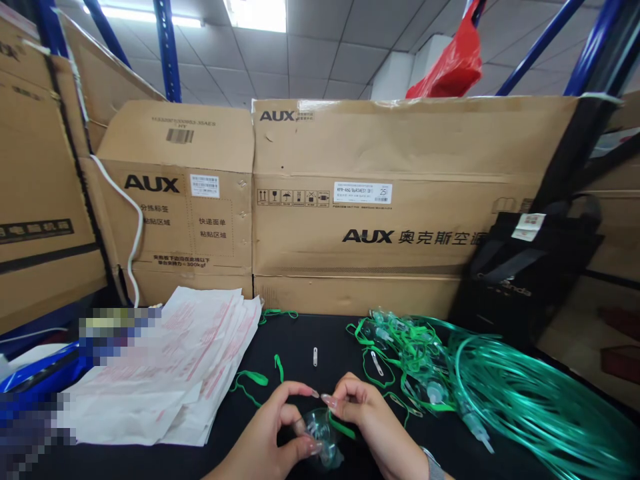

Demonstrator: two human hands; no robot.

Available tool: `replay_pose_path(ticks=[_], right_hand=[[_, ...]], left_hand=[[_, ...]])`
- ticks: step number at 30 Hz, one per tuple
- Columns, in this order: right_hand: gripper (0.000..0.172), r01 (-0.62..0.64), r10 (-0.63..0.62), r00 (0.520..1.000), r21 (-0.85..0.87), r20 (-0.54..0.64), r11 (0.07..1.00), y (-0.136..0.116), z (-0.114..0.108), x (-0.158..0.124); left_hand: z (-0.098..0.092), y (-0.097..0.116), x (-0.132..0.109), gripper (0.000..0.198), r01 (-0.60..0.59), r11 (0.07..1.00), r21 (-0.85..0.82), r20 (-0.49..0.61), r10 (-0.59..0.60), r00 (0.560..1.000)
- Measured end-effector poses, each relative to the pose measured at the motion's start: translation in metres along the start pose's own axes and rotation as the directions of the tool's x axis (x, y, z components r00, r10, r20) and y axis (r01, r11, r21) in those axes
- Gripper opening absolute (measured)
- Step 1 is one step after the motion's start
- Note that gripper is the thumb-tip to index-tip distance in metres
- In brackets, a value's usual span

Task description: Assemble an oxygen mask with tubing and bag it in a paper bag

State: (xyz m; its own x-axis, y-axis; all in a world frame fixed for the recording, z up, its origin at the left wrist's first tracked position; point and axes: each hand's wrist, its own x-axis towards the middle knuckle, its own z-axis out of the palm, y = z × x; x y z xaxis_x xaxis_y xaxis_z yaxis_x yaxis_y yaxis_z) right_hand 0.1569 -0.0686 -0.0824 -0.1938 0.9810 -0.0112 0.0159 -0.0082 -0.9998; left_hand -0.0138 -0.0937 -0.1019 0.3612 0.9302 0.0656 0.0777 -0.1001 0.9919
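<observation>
Low in the middle of the view, my left hand (273, 433) has its thumb and fingers closed on a clear plastic mask (317, 421) with a greenish lower part. My right hand (360, 403) pinches a green elastic strap (342, 427) at the mask's edge. The index fingertip of my left hand nearly meets the fingertips of my right hand; whether they touch is unclear. Beyond the hands lies a small silvery metal strip (315, 357). Loose green straps (255, 378) lie to the left of it.
To the right are a heap of masks with green straps (415, 343) and coiled green tubing (530, 393). Stacked white printed paper bags (165, 367) lie at left. Cardboard boxes (305, 233) wall the back; a black bag (515, 273) leans at the right. A red bag (450, 60) hangs above.
</observation>
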Motion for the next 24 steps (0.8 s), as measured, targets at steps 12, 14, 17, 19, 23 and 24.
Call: replay_pose_path(ticks=[12, 14, 17, 19, 23, 24], right_hand=[[0.029, 0.23, -0.265, 0.946, -0.188, -0.189, 0.955, -0.015, -0.028, 0.015], [0.027, 0.329, -0.374, 0.918, -0.273, -0.135, 0.904, -0.018, -0.025, 0.01], [0.03, 0.466, -0.513, 0.853, -0.295, -0.101, 0.834, -0.018, -0.018, -0.004], [0.034, 0.563, -0.6, 0.798, -0.286, -0.052, 0.775, -0.017, -0.016, -0.014], [0.037, 0.709, -0.71, 0.697, -0.247, 0.102, 0.661, -0.014, -0.016, -0.028], [0.037, 0.722, -0.714, 0.687, -0.241, 0.135, 0.649, -0.013, -0.017, -0.029]], left_hand=[[-0.002, 0.0, 0.0, 0.042, -0.077, 0.977, -0.201, -0.025, 0.074, 0.997], [-0.008, 0.002, 0.003, 0.042, -0.088, 0.95, -0.301, -0.071, 0.07, 0.995], [-0.013, 0.006, 0.005, 0.042, -0.107, 0.911, -0.397, -0.153, 0.049, 0.987], [-0.013, 0.008, 0.005, 0.041, -0.131, 0.897, -0.422, -0.193, 0.052, 0.98], [-0.011, 0.01, 0.004, 0.043, -0.143, 0.887, -0.44, -0.196, 0.06, 0.979], [-0.011, 0.011, 0.004, 0.043, -0.13, 0.887, -0.442, -0.189, 0.05, 0.981]])
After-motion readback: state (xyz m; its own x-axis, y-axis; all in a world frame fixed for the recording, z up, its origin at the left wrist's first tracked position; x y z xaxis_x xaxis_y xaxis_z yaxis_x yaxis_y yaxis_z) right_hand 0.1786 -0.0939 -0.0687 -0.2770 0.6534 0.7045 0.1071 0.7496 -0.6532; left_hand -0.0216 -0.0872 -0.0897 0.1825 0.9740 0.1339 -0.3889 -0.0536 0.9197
